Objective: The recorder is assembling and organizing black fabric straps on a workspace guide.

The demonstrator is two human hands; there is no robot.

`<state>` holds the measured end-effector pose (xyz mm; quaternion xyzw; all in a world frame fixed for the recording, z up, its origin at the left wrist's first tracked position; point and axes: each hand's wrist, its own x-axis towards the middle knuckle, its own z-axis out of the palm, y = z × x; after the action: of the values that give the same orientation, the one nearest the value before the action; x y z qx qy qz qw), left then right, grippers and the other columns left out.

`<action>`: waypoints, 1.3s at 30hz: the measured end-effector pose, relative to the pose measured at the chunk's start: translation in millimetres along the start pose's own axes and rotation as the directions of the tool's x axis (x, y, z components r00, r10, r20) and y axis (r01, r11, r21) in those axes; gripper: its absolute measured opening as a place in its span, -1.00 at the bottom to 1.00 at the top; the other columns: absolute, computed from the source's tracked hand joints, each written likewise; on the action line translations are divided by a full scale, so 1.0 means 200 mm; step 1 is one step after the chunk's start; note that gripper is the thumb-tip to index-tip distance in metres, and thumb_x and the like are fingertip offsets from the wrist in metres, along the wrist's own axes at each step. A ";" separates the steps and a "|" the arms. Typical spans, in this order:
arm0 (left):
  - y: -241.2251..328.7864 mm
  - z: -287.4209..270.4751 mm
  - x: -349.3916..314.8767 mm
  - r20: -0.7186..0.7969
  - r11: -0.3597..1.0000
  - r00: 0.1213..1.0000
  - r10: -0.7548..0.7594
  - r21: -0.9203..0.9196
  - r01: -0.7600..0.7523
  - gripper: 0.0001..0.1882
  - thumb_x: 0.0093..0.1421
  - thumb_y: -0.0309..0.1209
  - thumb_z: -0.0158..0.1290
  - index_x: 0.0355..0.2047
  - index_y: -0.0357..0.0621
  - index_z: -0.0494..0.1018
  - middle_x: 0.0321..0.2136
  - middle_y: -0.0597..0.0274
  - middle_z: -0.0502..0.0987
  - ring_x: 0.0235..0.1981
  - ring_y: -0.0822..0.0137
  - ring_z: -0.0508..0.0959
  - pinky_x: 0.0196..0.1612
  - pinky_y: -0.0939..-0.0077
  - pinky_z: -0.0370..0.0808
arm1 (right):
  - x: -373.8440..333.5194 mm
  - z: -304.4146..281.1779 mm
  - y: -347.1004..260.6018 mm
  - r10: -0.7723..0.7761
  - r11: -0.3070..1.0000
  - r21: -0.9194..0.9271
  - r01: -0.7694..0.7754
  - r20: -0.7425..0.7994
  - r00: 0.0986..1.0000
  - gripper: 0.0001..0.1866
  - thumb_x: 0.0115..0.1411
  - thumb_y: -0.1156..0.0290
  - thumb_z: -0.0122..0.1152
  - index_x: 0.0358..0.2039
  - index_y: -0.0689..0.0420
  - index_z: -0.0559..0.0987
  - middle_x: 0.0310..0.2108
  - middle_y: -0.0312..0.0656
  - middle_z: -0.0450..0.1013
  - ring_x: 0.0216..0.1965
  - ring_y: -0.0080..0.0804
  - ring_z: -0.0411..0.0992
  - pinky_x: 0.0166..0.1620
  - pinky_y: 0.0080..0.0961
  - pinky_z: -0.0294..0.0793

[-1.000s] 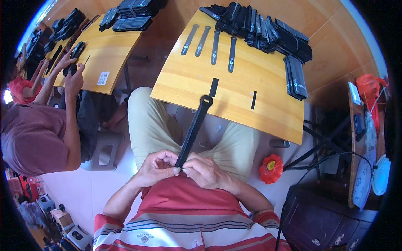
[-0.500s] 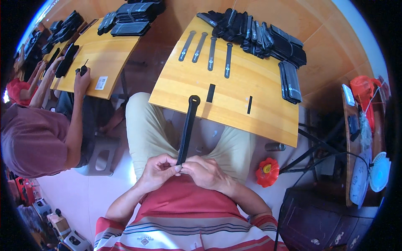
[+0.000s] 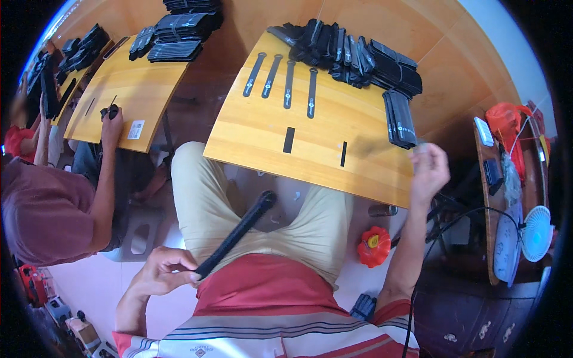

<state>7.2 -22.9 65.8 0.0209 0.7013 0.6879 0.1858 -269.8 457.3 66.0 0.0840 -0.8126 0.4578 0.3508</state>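
While my left hand (image 3: 164, 271) pinches the near end of a black strap (image 3: 239, 232) between thumb and fingers, the rest of it slants forward over the lap, its rounded tip on this side of the front edge of the wooden table (image 3: 239, 134). There's a red flower-shaped thing (image 3: 374, 246) lower than the table, near its right front corner. My right hand (image 3: 430, 170) is up at the table's right edge, fingers bunched, and from my end of the remote feed I honestly can't tell if they've got anything in them.

Just past the table's front edge I've got a wide black strip (image 3: 289, 140) and, more toward its right side, a narrow black strip (image 3: 343, 154). A bundle of grey straps (image 3: 399, 119) lies by the table's right edge, right beside that hand. Further back, four dark grey straps (image 3: 289, 86) sit spaced out on the table's left half, and a big heap of black and grey straps (image 3: 343, 56) runs along its back edge. Left of the table, a coworker in maroon (image 3: 48, 206) sits at a second wooden table (image 3: 143, 77).
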 end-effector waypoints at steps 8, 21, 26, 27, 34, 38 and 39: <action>-0.22 0.03 0.02 -0.177 0.965 0.983 -0.038 -0.261 -0.010 -0.91 0.20 -0.64 0.24 -0.30 -0.34 0.55 -0.35 0.11 0.62 -0.37 0.41 0.65 -0.28 0.54 0.65 | 0.02 0.01 0.03 0.026 0.999 0.021 -0.028 0.060 0.998 -0.85 0.36 0.49 0.17 -0.11 0.22 0.57 -0.34 -0.32 0.49 -0.36 -0.63 0.44 -0.24 -0.64 0.45; -0.28 0.09 0.14 -0.127 0.947 0.990 -0.059 -0.321 0.016 -0.88 0.22 -0.61 0.23 -0.26 -0.32 0.52 -0.31 0.12 0.60 -0.35 0.41 0.66 -0.26 0.55 0.66 | 0.04 0.45 -0.06 0.077 0.937 0.313 -0.158 0.255 0.964 -0.83 0.34 0.58 0.14 -0.08 0.31 0.55 -0.32 -0.29 0.50 -0.38 -0.69 0.43 -0.29 -0.68 0.53; -0.29 0.10 0.17 -0.126 0.946 0.990 -0.057 -0.324 0.013 -0.89 0.22 -0.61 0.23 -0.27 -0.33 0.52 -0.31 0.11 0.60 -0.34 0.41 0.65 -0.26 0.55 0.67 | 0.07 0.58 0.04 0.093 0.940 0.285 -0.188 0.317 0.944 -0.76 0.34 0.57 0.16 -0.01 0.31 0.57 -0.27 -0.27 0.54 -0.43 -0.72 0.44 -0.32 -0.70 0.53; -0.29 0.10 0.18 -0.125 0.943 0.991 -0.054 -0.334 0.009 -0.89 0.23 -0.61 0.23 -0.27 -0.33 0.52 -0.31 0.10 0.61 -0.34 0.41 0.65 -0.25 0.55 0.67 | 0.06 0.60 0.03 0.117 0.946 0.256 -0.201 0.307 0.945 -0.75 0.33 0.54 0.19 0.00 0.31 0.59 -0.30 -0.27 0.55 -0.45 -0.71 0.44 -0.32 -0.70 0.54; -0.29 0.09 0.21 -0.122 0.934 0.992 -0.038 -0.356 -0.008 -0.90 0.24 -0.60 0.22 -0.27 -0.33 0.52 -0.31 0.10 0.61 -0.34 0.42 0.65 -0.26 0.55 0.66 | -0.01 0.66 0.04 0.201 0.978 0.016 -0.210 0.224 0.954 -0.75 0.31 0.48 0.26 -0.07 0.37 0.62 -0.40 -0.29 0.56 -0.46 -0.69 0.46 -0.37 -0.69 0.54; -0.29 0.09 0.23 -0.120 0.933 0.991 -0.060 -0.361 0.013 -0.90 0.24 -0.60 0.22 -0.27 -0.33 0.52 -0.31 0.11 0.61 -0.34 0.41 0.65 -0.25 0.55 0.65 | -0.09 0.67 0.09 0.229 0.970 0.043 -0.238 0.155 0.961 -0.75 0.24 0.42 0.35 -0.15 0.34 0.66 -0.46 -0.18 0.58 -0.48 -0.58 0.50 -0.39 -0.58 0.48; -0.28 0.09 0.24 -0.119 0.933 0.990 -0.069 -0.360 0.022 -0.90 0.24 -0.59 0.22 -0.27 -0.33 0.52 -0.31 0.11 0.61 -0.34 0.41 0.65 -0.25 0.55 0.64 | -0.11 0.67 0.09 0.224 0.971 0.051 -0.233 0.139 0.964 -0.75 0.23 0.42 0.36 -0.16 0.34 0.66 -0.45 -0.16 0.58 -0.48 -0.57 0.51 -0.39 -0.58 0.48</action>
<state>-19.5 5.8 0.6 -0.0744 0.5751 0.7995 0.1562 -328.5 356.3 -5.3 0.0315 -0.8227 0.5155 0.2377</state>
